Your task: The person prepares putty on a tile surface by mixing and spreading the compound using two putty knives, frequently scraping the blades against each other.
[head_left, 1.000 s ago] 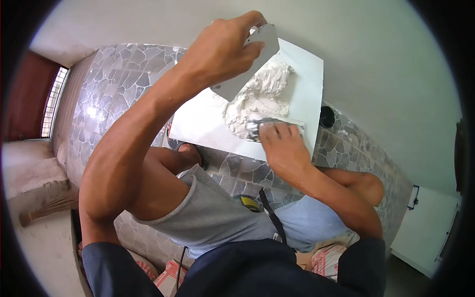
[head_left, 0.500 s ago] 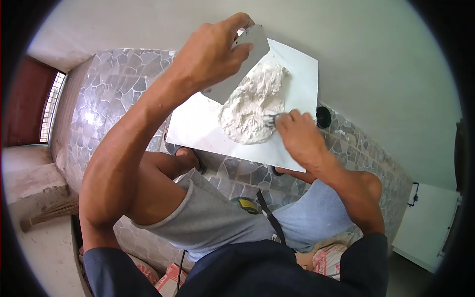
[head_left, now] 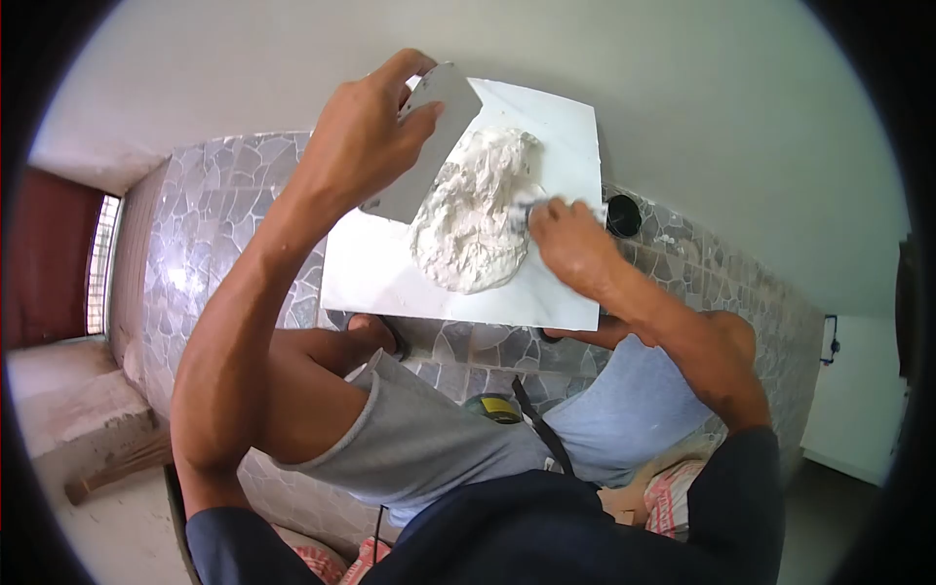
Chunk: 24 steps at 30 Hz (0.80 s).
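A mound of white paste lies on a white board in front of me. My left hand grips a flat grey plate by its upper edge, tilted above the board's left part. My right hand is closed around a small scraper, blurred by motion, at the right side of the paste. The fingers hide most of this scraper.
Stone-patterned tiles cover the floor. A black round container stands right of the board, near the wall. A yellow and black roll lies between my legs. A brush broom is at the left.
The scraper in my right hand has moved up along the paste's right side. The paste's lower edge looks rounder. My left hand and its plate appear further left and lower, as the view has shifted.
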Tool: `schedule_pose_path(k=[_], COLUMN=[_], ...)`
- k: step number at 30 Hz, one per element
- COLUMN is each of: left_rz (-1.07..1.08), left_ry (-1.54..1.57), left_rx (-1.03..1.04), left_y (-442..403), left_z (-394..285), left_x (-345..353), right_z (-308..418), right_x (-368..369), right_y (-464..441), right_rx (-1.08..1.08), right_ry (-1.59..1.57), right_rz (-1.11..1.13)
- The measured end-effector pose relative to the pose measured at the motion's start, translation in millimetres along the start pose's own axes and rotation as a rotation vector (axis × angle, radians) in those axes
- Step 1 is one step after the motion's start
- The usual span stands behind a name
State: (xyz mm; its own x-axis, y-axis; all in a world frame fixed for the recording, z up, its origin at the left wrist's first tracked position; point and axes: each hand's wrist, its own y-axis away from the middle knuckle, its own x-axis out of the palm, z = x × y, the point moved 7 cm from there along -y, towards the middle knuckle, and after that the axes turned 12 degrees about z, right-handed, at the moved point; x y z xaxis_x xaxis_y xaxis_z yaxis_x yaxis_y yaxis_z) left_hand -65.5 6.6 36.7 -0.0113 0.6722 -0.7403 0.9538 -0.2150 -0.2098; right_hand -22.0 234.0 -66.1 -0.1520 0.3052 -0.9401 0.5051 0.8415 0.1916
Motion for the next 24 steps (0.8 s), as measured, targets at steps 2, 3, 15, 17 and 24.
schedule_pose_path(k=[2,3,15,17,24], left_rz=[0.012,0.028,0.128,0.131,0.041], left_ry=[0.001,0.008,0.070,0.050,0.132], left_rx=[-0.026,-0.054,-0.165,-0.165,-0.089], left_y=[0.9,2.6,-0.6,-2.0,0.8], left_z=[0.8,-2.1,-4.4,-6.4,-5.8], left_x=[-1.7,-3.3,3.9,2.9,4.9], right_z=[5.2,-1.4,-32.5,-35.7,-42.5], right_x=[9.7,-5.3,-11.8,12.7,-4.2], right_y=[5.7,5.7,-3.6,-11.3,-5.0], right_rx=[-0.053,-0.023,0.090,0.151,0.129], right_ry=[-0.005,-0.020,-0.052,-0.014,-0.006], right_rz=[0.071,0.054,0.085,0.065,0.033])
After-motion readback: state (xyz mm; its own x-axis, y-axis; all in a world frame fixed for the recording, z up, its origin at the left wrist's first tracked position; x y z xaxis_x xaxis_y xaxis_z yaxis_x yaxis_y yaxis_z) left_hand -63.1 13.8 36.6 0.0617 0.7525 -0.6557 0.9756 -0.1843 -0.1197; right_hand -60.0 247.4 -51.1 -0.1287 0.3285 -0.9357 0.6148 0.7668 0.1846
